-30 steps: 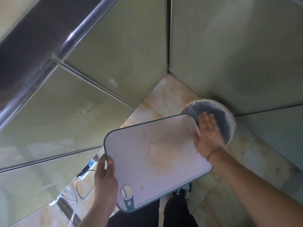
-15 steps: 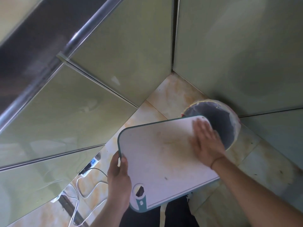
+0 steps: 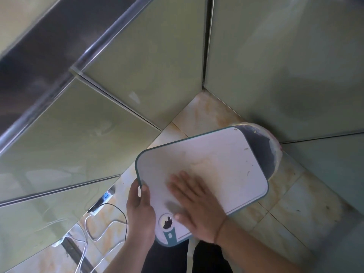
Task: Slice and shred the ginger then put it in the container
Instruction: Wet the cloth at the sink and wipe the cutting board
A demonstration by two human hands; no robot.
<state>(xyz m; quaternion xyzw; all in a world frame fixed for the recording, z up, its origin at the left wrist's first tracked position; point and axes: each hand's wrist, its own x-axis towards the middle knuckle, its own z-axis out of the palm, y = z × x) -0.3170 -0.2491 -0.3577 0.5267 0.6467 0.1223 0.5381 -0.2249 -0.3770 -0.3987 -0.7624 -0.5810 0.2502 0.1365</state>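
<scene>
1. The cutting board [image 3: 206,166] is held in the air over the tiled floor [image 3: 199,115], tilted, with its long axis running from the handle hole at about 7 o'clock to the far short edge at about 2 o'clock.

2. That far edge overhangs the mouth of a round bin [image 3: 262,152] with a pale liner, which stands in the corner where the green cabinet panels [image 3: 137,66] meet. Whether the edge touches the rim I cannot tell.

3. The left hand [image 3: 139,211] has its grip closed on the board's near long edge, thumb on top and fingers under, just beside the handle hole; this hand carries the board.

4. The right hand [image 3: 195,209] lies flat on the board's upper face near the handle end, fingers straight and spread, holding nothing. It is blurred, so exact finger contact is unclear.

5. The relation that matters: the bin lies at 2 o'clock from the right hand, straight along the board's long axis. In my judgement a sweep along that line would push scraps over the far edge into the bin.

6. The right hand is the freer one for that sweep; the left hand must hold the tilt steady.

7. Ginger: only faint yellowish smears and a few small bits show on the board. No sliced or shredded ginger and no food container is in view, so I cannot tell where they are.

8. A power strip [image 3: 106,198] with white cables lies on the floor at 9 o'clock of the left hand, well apart from the bin.
</scene>
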